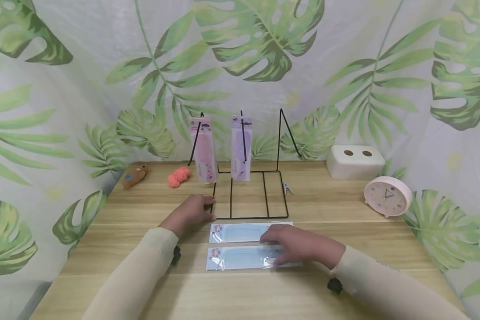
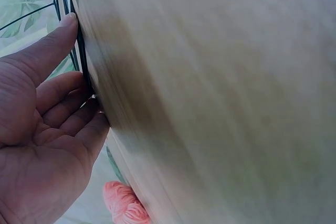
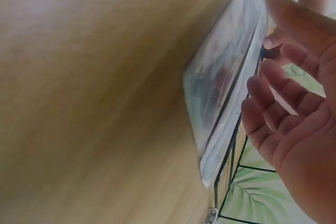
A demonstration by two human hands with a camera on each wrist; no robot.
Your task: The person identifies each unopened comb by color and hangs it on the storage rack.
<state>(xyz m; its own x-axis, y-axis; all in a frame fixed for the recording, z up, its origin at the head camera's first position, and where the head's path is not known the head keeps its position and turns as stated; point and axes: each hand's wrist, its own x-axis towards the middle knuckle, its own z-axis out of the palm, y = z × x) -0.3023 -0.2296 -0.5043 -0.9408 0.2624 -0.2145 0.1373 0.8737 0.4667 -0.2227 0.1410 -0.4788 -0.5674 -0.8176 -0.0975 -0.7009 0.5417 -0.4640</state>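
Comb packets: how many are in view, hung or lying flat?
4. Two pink comb packets hang on the wire rack, left and middle. Two blue ones lie flat on the table: the far one, and the near one under the right hand.

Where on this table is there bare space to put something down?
Bare wood lies along the near edge of the table between the sleeves, left of the left hand, and between the wire rack and the clock. It is crowded at the centre: two packaged combs under the right hand.

Head view above table (image 1: 344, 209) facing forward-down, wrist views close at tabletop, sharing wire rack (image 1: 248, 195)
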